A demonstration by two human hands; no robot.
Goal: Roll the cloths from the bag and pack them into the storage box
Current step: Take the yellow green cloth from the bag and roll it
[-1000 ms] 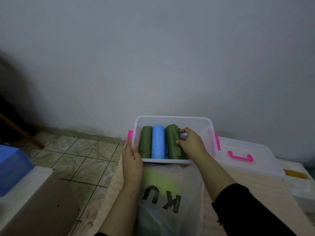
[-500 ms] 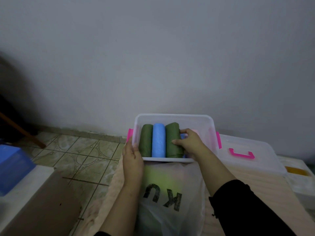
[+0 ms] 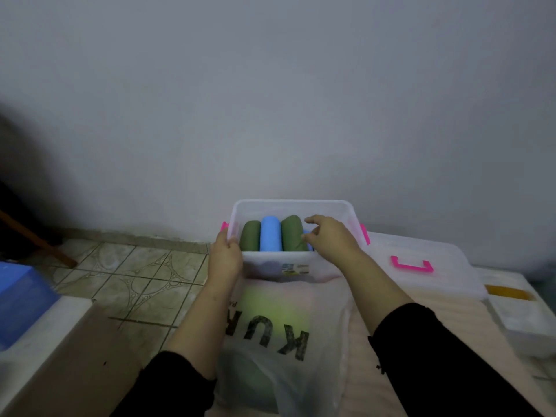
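The clear storage box [image 3: 316, 203] with pink latches stands on the bed against the wall. Inside lie a dark green roll [image 3: 250, 235], a light blue roll [image 3: 270, 233] and a second green roll [image 3: 291, 233], side by side. A sliver of another blue cloth [image 3: 307, 235] shows under my right hand. My left hand [image 3: 225, 257] grips the box's front left corner. My right hand [image 3: 330, 239] hovers over the box's right half, fingers apart, holding nothing. The translucent plastic bag [image 3: 279, 320] with black letters lies in front of the box, with green cloth showing through it.
The box lid [image 3: 445, 275] with a pink handle lies to the right of the box. A white foam tray [image 3: 525, 322] sits further right. Tiled floor [image 3: 135, 275] lies left of the bed, with a blue block [image 3: 21, 299] on a white ledge.
My right hand has lifted off the right green roll and spread its fingers. My left hand stays on the box's corner.
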